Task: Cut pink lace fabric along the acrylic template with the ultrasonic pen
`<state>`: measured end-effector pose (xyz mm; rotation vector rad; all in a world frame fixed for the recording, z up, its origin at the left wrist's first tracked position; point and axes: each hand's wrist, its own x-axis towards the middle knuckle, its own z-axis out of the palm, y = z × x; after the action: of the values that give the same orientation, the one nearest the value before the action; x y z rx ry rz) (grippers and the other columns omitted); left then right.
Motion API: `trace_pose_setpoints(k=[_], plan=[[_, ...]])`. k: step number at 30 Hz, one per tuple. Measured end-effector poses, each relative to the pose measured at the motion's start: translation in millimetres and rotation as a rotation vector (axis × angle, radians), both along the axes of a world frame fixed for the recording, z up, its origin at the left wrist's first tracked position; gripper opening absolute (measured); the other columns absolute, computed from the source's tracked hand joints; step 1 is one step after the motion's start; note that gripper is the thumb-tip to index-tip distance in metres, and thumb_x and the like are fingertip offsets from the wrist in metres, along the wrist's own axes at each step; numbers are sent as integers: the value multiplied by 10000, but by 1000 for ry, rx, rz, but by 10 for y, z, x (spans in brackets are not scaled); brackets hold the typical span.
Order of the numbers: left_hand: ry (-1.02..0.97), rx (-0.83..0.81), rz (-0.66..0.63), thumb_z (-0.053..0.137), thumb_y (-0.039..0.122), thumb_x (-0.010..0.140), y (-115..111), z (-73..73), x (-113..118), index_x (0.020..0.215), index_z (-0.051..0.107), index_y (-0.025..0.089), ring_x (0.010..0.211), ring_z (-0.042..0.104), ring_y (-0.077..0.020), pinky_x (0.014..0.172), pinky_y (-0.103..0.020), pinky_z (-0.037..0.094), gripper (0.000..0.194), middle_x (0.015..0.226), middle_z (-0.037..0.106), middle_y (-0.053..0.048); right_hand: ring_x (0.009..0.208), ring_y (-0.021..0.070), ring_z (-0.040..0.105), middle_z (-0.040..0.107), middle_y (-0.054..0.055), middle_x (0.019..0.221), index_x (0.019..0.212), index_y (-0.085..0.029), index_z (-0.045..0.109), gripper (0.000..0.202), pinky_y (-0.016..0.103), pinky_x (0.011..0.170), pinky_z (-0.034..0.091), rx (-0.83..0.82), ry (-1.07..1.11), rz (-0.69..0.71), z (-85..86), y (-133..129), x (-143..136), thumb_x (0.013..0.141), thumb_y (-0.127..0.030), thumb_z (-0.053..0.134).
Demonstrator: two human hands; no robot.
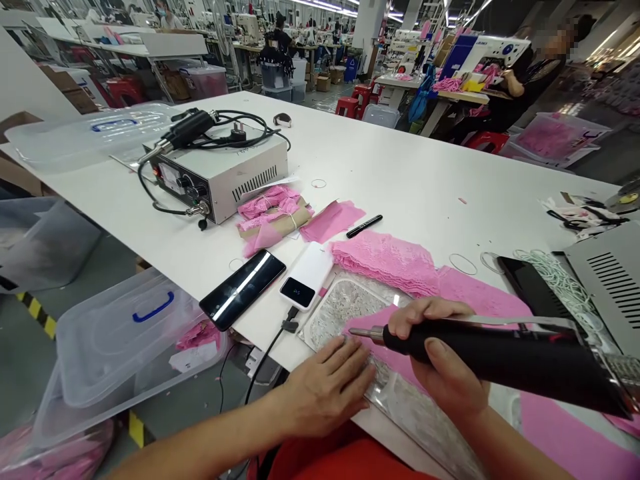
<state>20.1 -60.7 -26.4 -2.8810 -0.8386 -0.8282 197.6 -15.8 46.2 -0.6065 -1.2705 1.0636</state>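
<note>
So we've got our right hand [447, 367] wrapped around a black handheld tool [485, 350], fingers closed on its grip, with the metal tip pointing left; our left hand [330, 383] lies flat with the fingers straight and a bit spread, gripping nothing, fingertips just beside that tip; the pink cloth [373, 323] sits right under the tip, spread over a clear, mottled board [340, 307] at the near edge of the white bench [410, 177]; we can't tell if the tip actually touches it.

Just past the board there's a stack of pink lace [385, 260], with a black pen [365, 227] lying on its far side; left of the stack we've got a white power bank [316, 267] with a cable plugged in, then a dark phone [243, 289] next to it; farther back is a tied pink bundle [277, 217] beside a loose pink piece [334, 221], near a grey control box [250, 175] with a second black tool [190, 129] resting on top.

Over on the right, pale elastic bands [555, 280] are heaped against a vented grey case [607, 267]; a clear lidded bin [115, 347] is down left of the bench; far right, another person [537, 87] sits at a sewing machine [487, 50].
</note>
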Motion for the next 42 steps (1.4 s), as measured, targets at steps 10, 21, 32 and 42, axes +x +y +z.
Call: trace_pose_setpoints(k=[10,21,32,42], plan=[[6,-32,-5,495,358,965,5,9,-4,1263,543,66,1292,496,-310,1062,-465,446,420,1306,588,-194,647,132,570,520,-9,813,951,-262,574,144,323,606,545,5,-13,16,-39,13,-8,815,-216,579],[-18,-18,4,474,351,973,11,22,6,1250,556,73,1245,541,-301,1042,-451,461,401,1286,610,-170,675,127,578,536,-10,830,905,-239,524,93,326,638,540,13,-39,37,-87,1,17,847,-216,593],[-62,23,79,452,241,976,110,151,-77,1220,598,105,1252,529,-290,1021,-460,455,316,1278,624,-135,623,109,573,534,-21,810,870,-236,570,96,319,625,524,37,30,-234,41,164,371,784,-217,609],[-33,23,127,478,203,961,198,92,-126,1269,577,125,1327,444,-280,1103,-458,346,334,1331,584,-123,615,115,584,550,-27,798,840,-232,583,114,330,642,515,-19,95,-390,-77,297,600,740,-188,615]])
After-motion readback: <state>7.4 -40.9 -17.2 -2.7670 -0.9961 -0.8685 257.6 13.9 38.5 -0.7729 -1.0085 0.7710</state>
